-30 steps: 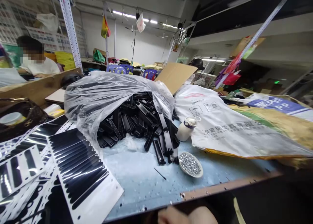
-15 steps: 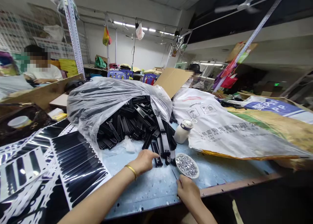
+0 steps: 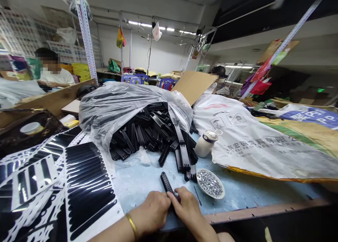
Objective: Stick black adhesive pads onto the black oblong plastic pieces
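Note:
A black plastic piece (image 3: 166,181) with a patterned face lies between my two hands near the table's front. My left hand (image 3: 155,208), with a gold bracelet at the wrist, is closed on its lower end. Against its right side, my right hand (image 3: 185,203) grips the same piece with thumb and fingers. To the right sit a thin dark stick (image 3: 197,195) and a white bowl (image 3: 223,192) of small shiny stones. Behind them, many black pieces (image 3: 148,129) spill from a clear plastic bag (image 3: 116,97).
Sheets of black glossy strips (image 3: 88,185) cover the left side. A white bottle (image 3: 206,143) stands by a large white sack (image 3: 237,140). People sit at the back left and behind a cardboard sheet (image 3: 194,85).
My left hand has drawn back from the pile and a black piece is now held near the front edge. My right hand has moved left to it, leaving the stick beside the bowl.

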Motion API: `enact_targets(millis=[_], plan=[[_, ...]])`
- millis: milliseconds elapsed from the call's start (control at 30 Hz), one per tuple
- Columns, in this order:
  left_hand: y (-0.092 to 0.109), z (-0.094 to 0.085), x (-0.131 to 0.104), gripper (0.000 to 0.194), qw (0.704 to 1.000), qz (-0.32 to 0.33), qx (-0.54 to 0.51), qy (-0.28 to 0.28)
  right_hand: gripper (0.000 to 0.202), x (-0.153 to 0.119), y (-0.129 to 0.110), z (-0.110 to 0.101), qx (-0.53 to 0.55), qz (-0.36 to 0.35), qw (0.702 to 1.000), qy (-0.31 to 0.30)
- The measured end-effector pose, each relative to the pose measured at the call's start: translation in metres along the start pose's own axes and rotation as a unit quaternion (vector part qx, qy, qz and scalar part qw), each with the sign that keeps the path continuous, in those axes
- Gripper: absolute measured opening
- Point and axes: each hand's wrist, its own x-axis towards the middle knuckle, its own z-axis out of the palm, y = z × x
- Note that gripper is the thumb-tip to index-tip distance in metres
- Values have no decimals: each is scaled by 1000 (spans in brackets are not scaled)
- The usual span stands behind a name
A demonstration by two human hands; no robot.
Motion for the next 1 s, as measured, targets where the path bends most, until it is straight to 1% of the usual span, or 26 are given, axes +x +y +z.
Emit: enact_targets(millis=[67,100,133,200,233,267,300,367,400,467,533,600,667,733,833,867,933,1000], plan=[[-2,-4,-17,26,1000,-8,18,8,29,4,-15,4,-7,-15,1000,-14],[-6,-8,-26,25,999,-18,34,25,29,5,-19,4,-11,-21,1000,-19],[-13,-12,-37,25,997,-28,48,56,28,6,-20,3,-14,-26,999,-24],[-35,-19,-64,26,981,-47,100,160,26,6,-19,0,-17,-38,999,-32],[-49,-22,-80,30,964,-55,142,217,26,7,-18,-1,-18,-46,998,-37],[-64,-24,-98,38,944,-72,192,258,26,7,-18,-3,-18,-54,997,-42],[-79,-25,-115,45,927,-94,233,277,25,8,-20,-4,-18,-64,997,-48],[-106,-27,-150,46,911,-132,286,267,24,10,-28,-5,-17,-87,994,-61],[-117,-29,-165,44,910,-139,294,256,23,12,-35,-5,-14,-100,993,-68],[-134,-35,-192,41,909,-146,299,249,20,15,-52,-4,-8,-127,988,-85],[-146,-45,-210,39,912,-154,277,259,16,19,-69,-3,-3,-144,984,-106],[-157,-60,-218,39,916,-165,239,278,12,28,-79,-6,2,-145,981,-127],[-170,-78,-218,37,918,-180,204,290,14,43,-78,-10,3,-121,983,-139],[-182,-97,-210,36,921,-197,182,282,24,66,-68,-17,-6,-66,988,-139],[-197,-120,-190,35,940,-194,155,236,40,109,-49,-23,-41,41,990,-131],[-200,-126,-184,36,943,-196,147,228,45,123,-44,-24,-52,70,987,-132],[-206,-136,-174,36,937,-224,136,232,51,146,-39,-22,-66,111,982,-141],[-210,-147,-168,36,922,-269,128,246,47,159,-39,-18,-74,131,977,-154]])
